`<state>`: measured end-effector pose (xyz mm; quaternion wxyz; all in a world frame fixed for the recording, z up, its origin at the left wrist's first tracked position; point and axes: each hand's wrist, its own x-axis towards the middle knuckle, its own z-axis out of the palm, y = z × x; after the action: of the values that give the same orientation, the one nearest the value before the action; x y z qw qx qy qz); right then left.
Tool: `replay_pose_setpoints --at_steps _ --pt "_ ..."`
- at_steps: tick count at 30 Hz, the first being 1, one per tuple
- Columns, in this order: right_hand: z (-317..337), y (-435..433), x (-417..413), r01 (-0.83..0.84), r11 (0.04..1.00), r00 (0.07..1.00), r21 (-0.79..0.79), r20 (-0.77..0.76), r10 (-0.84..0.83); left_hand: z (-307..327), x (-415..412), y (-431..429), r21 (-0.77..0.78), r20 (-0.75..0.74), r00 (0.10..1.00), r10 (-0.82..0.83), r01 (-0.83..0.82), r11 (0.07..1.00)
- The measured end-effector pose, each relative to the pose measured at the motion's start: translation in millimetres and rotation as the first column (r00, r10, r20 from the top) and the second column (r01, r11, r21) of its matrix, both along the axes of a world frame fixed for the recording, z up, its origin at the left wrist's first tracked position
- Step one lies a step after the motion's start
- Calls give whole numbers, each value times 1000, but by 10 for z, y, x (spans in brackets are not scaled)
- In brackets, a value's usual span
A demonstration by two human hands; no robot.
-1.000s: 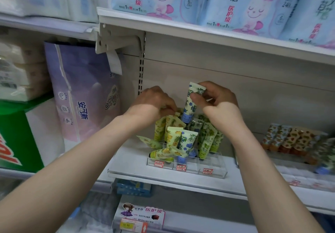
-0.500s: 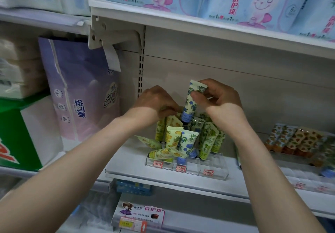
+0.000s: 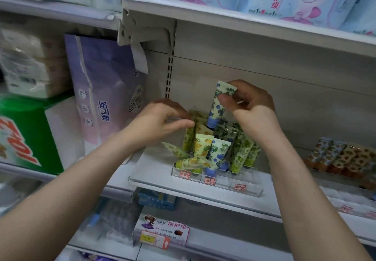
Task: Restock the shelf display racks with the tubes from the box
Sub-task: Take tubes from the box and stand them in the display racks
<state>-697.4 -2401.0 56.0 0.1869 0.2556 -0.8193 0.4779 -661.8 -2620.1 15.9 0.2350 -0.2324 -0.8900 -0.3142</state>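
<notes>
The rack is part filled; the right hand pinches a blue tube above it, while fingers of the left hand curl against yellow tubes, grip unclear.

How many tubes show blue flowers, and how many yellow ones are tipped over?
Blue-flower tubes: 2, one pinched by the right hand, one standing in the clear rack.
Tipped yellow tubes: 2.
Total: 4; more may hide behind.

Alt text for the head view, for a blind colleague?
The right hand pinches a blue-flowered tube, cap down, above the clear display rack on a white shelf; the left hand touches the yellow tubes at the rack's left.
</notes>
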Motion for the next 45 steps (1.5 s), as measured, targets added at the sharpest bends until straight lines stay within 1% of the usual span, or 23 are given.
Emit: replay_pose_setpoints --at_steps 3,6,8,12,14,18,21,25,29,36,42,45 --pt "-15 -53 1 -13 1000 1000 -3 -18 13 -23 94 -61 -20 75 996 -41 43 999" --pt "-52 -82 -11 -16 1000 999 -21 -33 15 -57 165 -134 -76 79 992 -98 104 992" --pt "-79 -88 -30 -8 1000 999 -22 -38 7 -115 186 -193 -93 103 990 -97 107 990" --pt "-124 -91 -33 7 1000 998 -10 -62 -7 -213 183 -246 -70 175 982 -70 83 994" --pt "-135 -86 -19 17 1000 997 2 -76 -17 -217 171 -207 -55 154 987 -51 60 997" --pt "-123 -61 -1 40 999 996 4 -85 -39 -183 81 -133 20 103 993 52 -55 998" --pt "-117 -47 16 50 999 995 0 -87 -50 -114 -5 -65 66 117 991 72 -80 995" --pt "-121 -21 44 53 999 994 11 -96 -51 -44 -81 67 -27 135 987 82 -79 996" --pt "-113 9 70 64 998 994 19 -89 -62 -70 -82 140 -73 129 989 76 -67 995" --pt "-79 62 91 77 997 995 8 -63 -77 -64 -58 145 -76 96 991 97 -90 993" --pt "-86 109 86 95 995 993 14 -70 -94 -38 -67 157 -81 63 991 119 -114 990" --pt "-87 146 87 104 995 992 5 -73 -104 -37 -64 188 -49 -17 994 110 -111 993"
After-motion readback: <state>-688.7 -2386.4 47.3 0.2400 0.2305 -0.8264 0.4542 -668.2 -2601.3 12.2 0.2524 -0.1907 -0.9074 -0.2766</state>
